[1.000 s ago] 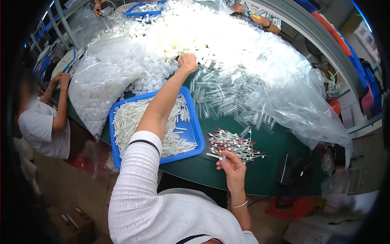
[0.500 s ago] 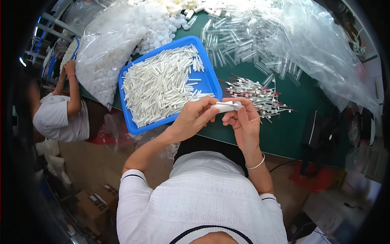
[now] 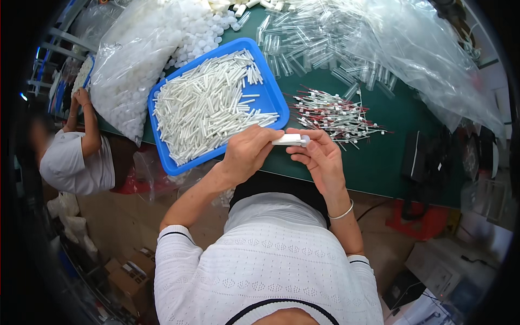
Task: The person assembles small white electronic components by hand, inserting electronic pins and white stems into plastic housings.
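White plastic-looking tube (image 3: 285, 140) lies level between your hands: your left hand (image 3: 245, 151) pinches its nine o'clock end, your right hand (image 3: 323, 161) the translucent round cap (image 3: 305, 141) at three o'clock. From there, a blue tray (image 3: 263, 97) of white sticks (image 3: 203, 111) sits at ten o'clock, red-and-white wired pieces (image 3: 336, 116) at two.

A plain white cylindrical piece (image 3: 286, 140) is held roughly level, lengthwise from left to right, with a small translucent round cap (image 3: 306, 141) held at its right end, their exact contact being unclear.
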A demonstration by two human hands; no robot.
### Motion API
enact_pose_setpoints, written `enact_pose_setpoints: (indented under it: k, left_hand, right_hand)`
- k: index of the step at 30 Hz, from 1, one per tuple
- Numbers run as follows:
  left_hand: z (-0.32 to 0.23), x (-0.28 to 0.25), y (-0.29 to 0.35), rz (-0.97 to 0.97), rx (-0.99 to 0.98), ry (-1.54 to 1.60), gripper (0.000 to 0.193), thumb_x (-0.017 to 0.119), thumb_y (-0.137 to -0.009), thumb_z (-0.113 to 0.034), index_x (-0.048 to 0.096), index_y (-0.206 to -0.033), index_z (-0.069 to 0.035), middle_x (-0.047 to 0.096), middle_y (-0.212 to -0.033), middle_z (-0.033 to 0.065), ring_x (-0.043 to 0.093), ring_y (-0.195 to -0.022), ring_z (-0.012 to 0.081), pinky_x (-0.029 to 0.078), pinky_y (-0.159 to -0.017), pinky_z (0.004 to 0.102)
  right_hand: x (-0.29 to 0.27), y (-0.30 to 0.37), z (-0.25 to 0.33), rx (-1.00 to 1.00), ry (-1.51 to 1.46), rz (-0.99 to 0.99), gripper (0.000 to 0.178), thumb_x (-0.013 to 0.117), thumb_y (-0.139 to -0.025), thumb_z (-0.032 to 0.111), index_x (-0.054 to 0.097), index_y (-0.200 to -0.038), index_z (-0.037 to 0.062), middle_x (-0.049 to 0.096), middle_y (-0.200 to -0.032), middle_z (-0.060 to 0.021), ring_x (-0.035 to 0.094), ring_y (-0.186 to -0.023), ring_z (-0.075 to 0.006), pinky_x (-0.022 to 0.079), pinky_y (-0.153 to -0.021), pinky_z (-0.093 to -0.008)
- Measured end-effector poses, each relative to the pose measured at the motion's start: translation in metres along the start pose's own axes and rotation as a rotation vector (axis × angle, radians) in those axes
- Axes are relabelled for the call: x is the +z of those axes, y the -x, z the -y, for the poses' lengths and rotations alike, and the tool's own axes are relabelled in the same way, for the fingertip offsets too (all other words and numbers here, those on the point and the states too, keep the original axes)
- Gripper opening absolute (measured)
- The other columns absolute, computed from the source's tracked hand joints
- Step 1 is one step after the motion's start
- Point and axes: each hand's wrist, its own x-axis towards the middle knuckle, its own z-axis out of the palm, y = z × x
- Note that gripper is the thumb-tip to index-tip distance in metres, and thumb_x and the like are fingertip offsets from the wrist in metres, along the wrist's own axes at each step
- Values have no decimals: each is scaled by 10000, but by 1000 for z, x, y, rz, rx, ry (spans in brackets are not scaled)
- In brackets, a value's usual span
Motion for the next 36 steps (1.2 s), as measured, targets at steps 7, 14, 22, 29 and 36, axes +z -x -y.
enact_pose_setpoints:
  k: [7,14,22,29,36]
  left_hand:
    - [-20,-10,-4,-12,-182,-3,305,679,-770,76,632,-1063,4,682,-941,138,676,-824,236,532,-670,310]
    - [-10,-24,-16,135,-430,196,228,664,-852,-34,627,-1074,-1,687,-892,109,684,-765,168,523,-682,263]
    - [174,-45,-175,-161,-221,-449,157,646,-845,-166,687,-852,-14,656,-883,169,629,-829,311,500,-714,405]
    - [247,-23,-210,-93,-434,-752,215,747,-783,-211,668,-850,-22,670,-980,141,638,-905,261,523,-810,371]
    - [67,-56,-112,47,-398,728,271,529,-956,-124,515,-1209,-26,660,-899,52,592,-763,120,482,-714,281]
  right_hand:
    - [6,-4,-6,-140,334,-10,243,580,-908,-37,531,-1144,-75,617,-1148,-165,648,-1006,-201,527,-881,-284]
    - [16,-22,10,-704,1304,113,239,710,-774,-5,647,-1005,11,653,-992,-137,643,-917,-306,507,-781,-353]
    - [22,-15,17,-547,1190,-86,193,669,-821,-1,654,-1014,2,658,-909,-111,630,-765,-209,485,-690,-278]
    - [17,5,20,-464,1190,-104,185,655,-840,7,653,-1025,9,649,-900,-99,612,-781,-188,476,-707,-276]
    - [2,-2,42,-494,1033,-147,181,643,-866,32,645,-1045,7,654,-939,-91,615,-809,-173,479,-718,-272]
